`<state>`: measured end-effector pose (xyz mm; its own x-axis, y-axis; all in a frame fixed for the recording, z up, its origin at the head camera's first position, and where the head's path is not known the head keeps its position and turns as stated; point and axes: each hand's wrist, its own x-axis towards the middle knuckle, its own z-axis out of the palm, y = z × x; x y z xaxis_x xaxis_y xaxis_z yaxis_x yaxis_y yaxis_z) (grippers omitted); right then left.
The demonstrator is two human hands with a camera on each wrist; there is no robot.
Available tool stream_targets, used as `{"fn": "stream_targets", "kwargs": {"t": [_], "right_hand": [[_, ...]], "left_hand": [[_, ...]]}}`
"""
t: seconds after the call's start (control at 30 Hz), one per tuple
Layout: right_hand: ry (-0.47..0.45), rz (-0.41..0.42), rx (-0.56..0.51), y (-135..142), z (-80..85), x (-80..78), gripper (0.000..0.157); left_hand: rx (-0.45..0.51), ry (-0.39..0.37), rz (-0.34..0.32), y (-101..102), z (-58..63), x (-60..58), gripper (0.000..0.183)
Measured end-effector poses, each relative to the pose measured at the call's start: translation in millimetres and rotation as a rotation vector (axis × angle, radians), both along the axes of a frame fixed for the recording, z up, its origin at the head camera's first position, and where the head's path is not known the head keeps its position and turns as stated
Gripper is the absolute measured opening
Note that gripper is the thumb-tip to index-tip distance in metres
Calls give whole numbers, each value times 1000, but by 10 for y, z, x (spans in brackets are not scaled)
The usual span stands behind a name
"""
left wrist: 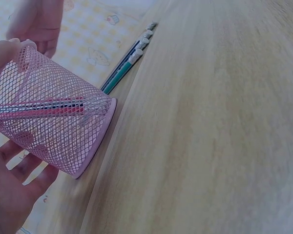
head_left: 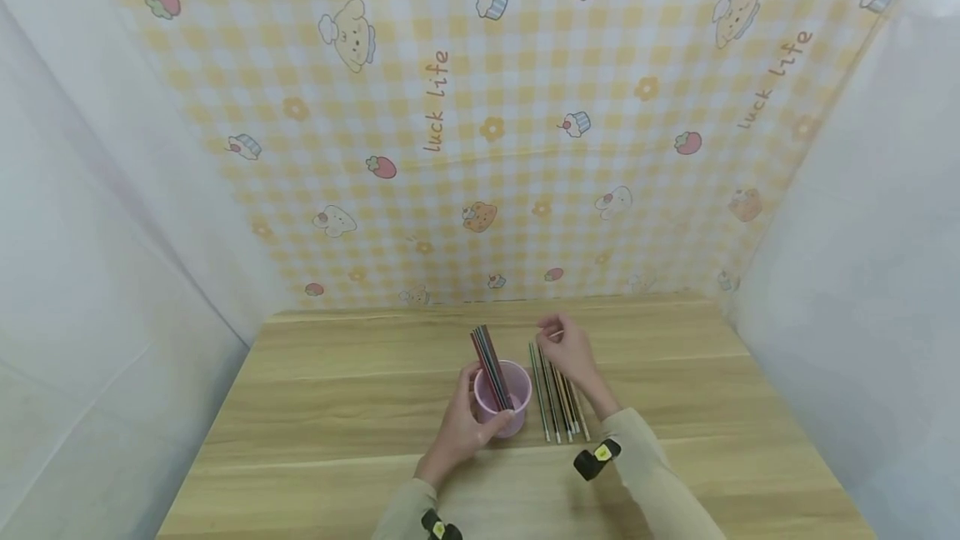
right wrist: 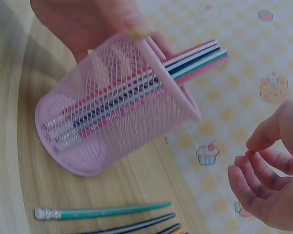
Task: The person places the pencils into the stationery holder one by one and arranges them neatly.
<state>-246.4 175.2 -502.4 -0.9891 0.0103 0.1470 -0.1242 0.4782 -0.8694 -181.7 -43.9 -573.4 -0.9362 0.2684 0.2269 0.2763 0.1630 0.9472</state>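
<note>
A pink mesh pencil cup (head_left: 528, 394) stands on the table, with my left hand (head_left: 459, 430) gripping its side, thumb at the near rim. Several pencils (head_left: 491, 367) lean inside it with their eraser ends down, as the right wrist view shows. To the right of the cup lies a row of loose pencils, erasers toward me; a green pencil (right wrist: 107, 212) is nearest the cup. My right hand (head_left: 572, 354) hovers over the far ends of that row. Its fingers are loosely bent, thumb close to the index fingertip, and the right wrist view shows nothing between them.
The wood-grain table (head_left: 337, 423) reaches to a yellow checked cloth (head_left: 525, 182) printed with cartoons at the back. White sheets (head_left: 97, 273) hang on both sides. Black wrist straps (head_left: 597, 460) sit over the sleeves.
</note>
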Motion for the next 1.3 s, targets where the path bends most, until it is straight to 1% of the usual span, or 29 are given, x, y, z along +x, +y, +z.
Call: {"fn": "stream_targets", "kwargs": {"t": [0.17, 0.4, 0.67, 0.83, 1.0, 1.2, 1.3], "right_hand": [[-28, -32, 4, 133, -90, -45, 26], [-75, -58, 25, 285, -218, -62, 28], [-101, -85, 89, 400, -337, -82, 24], [-140, -88, 132, 447, -414, -80, 25], [-174, -95, 139, 468, -477, -56, 28], [-170, -89, 162, 463, -544, -43, 29], [-171, -96, 175, 451, -567, -48, 31]], "left_hand": [[3, -2, -1, -3, -21, -3, 86], [9, -11, 0, 4, -34, -3, 87], [3, -1, 1, -1, -71, 2, 85], [-9, -3, 3, -5, -55, 11, 86], [-16, 3, 5, -8, -50, 9, 86], [4, -3, 12, -2, -53, 3, 86], [4, -2, 22, 13, -32, 13, 87]]}}
